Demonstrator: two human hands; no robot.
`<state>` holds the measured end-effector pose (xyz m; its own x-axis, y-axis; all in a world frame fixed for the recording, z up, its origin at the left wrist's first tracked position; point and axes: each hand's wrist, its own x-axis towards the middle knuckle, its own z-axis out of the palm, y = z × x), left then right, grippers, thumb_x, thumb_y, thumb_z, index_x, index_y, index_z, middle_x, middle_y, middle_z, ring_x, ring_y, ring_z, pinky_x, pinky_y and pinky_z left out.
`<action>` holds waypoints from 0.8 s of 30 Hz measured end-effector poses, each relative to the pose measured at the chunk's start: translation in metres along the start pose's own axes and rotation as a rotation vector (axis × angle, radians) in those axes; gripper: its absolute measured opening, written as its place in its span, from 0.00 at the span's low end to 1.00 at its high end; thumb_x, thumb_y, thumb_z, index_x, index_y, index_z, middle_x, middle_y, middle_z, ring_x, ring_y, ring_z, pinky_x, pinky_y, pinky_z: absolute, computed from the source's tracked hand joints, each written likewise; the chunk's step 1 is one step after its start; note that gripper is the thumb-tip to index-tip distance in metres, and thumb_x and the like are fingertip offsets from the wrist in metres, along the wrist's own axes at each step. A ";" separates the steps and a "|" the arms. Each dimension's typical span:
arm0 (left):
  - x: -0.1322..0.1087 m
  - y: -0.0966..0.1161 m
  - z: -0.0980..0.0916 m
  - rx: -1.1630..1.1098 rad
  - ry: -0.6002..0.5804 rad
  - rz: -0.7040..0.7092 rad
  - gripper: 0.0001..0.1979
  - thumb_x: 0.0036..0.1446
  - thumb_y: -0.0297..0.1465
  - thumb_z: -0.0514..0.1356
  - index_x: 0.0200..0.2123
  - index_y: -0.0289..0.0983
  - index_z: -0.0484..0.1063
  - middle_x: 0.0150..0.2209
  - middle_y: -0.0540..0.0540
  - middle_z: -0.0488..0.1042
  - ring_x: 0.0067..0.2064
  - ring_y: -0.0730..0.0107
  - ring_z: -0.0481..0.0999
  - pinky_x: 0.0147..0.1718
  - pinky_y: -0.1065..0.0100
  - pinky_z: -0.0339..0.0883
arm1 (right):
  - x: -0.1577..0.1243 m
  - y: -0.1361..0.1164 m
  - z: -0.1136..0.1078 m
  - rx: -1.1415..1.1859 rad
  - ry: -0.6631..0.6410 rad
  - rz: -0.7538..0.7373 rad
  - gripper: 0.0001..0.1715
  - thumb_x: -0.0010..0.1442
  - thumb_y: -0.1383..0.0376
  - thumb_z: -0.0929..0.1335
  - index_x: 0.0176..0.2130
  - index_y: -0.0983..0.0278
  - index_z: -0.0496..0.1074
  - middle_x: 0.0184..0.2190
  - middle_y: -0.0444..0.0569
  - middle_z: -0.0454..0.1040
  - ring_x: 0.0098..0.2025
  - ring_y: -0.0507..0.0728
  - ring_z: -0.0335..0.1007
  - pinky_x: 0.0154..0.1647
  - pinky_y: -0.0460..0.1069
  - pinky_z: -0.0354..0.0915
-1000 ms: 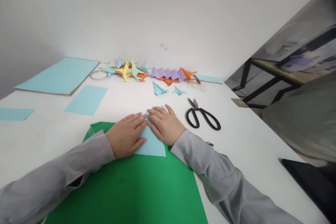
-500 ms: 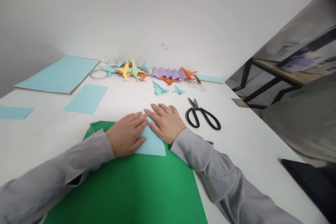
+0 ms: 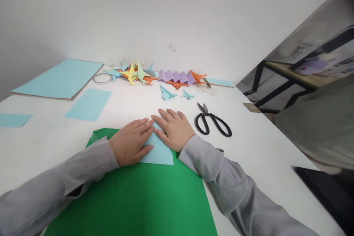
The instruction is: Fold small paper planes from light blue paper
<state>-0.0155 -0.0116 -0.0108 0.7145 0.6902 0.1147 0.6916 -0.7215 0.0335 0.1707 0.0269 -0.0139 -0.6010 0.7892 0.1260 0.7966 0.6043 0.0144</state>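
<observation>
A light blue paper with a slanted right edge lies on a green sheet. My left hand rests flat across its left part, fingers spread toward the upper right. My right hand lies flat over its upper right edge, fingers spread and pointing up and left. The fingertips of both hands nearly meet at the paper's top, and they hide much of its upper and left outline.
Black-handled scissors lie right of my right hand. Behind are small blue folded papers, a colourful origami pile and a purple pleated strip. Blue sheets and a cut blue piece are at left.
The whole view has shifted very slightly. Both hands keep the same flat pose on the blue paper.
</observation>
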 end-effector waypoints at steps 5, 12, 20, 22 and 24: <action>0.000 0.000 0.000 -0.011 0.009 0.004 0.26 0.58 0.38 0.45 0.55 0.27 0.58 0.58 0.33 0.56 0.60 0.52 0.52 0.55 0.52 0.51 | 0.000 -0.001 -0.001 -0.019 -0.013 0.000 0.29 0.61 0.53 0.52 0.58 0.58 0.53 0.60 0.52 0.52 0.59 0.67 0.46 0.52 0.63 0.46; -0.001 -0.001 0.001 -0.037 0.014 -0.003 0.26 0.58 0.38 0.46 0.55 0.26 0.57 0.58 0.32 0.56 0.60 0.52 0.52 0.56 0.53 0.50 | -0.001 -0.002 0.002 -0.036 -0.017 0.017 0.27 0.62 0.56 0.52 0.59 0.57 0.52 0.61 0.51 0.51 0.60 0.66 0.45 0.52 0.62 0.48; 0.000 0.000 -0.001 -0.038 0.007 -0.008 0.26 0.58 0.38 0.47 0.54 0.26 0.58 0.57 0.31 0.57 0.60 0.52 0.52 0.55 0.54 0.50 | -0.001 -0.002 0.003 -0.034 -0.014 0.021 0.27 0.62 0.56 0.52 0.59 0.56 0.52 0.61 0.51 0.51 0.60 0.65 0.46 0.52 0.63 0.50; 0.000 -0.001 -0.001 -0.031 0.010 0.000 0.26 0.58 0.38 0.46 0.54 0.26 0.58 0.57 0.31 0.57 0.60 0.52 0.53 0.55 0.53 0.50 | -0.001 -0.002 0.004 -0.036 -0.023 0.028 0.27 0.62 0.56 0.52 0.59 0.56 0.51 0.61 0.50 0.51 0.60 0.65 0.46 0.52 0.63 0.50; 0.000 -0.001 -0.001 -0.023 0.007 0.006 0.26 0.58 0.38 0.46 0.54 0.26 0.59 0.57 0.32 0.58 0.59 0.52 0.53 0.55 0.53 0.50 | -0.001 -0.002 0.004 -0.033 -0.027 0.033 0.27 0.62 0.56 0.52 0.59 0.56 0.51 0.61 0.50 0.51 0.60 0.65 0.45 0.52 0.63 0.50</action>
<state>-0.0163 -0.0106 -0.0102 0.7181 0.6852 0.1215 0.6843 -0.7270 0.0557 0.1694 0.0252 -0.0175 -0.5754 0.8117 0.1002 0.8176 0.5741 0.0438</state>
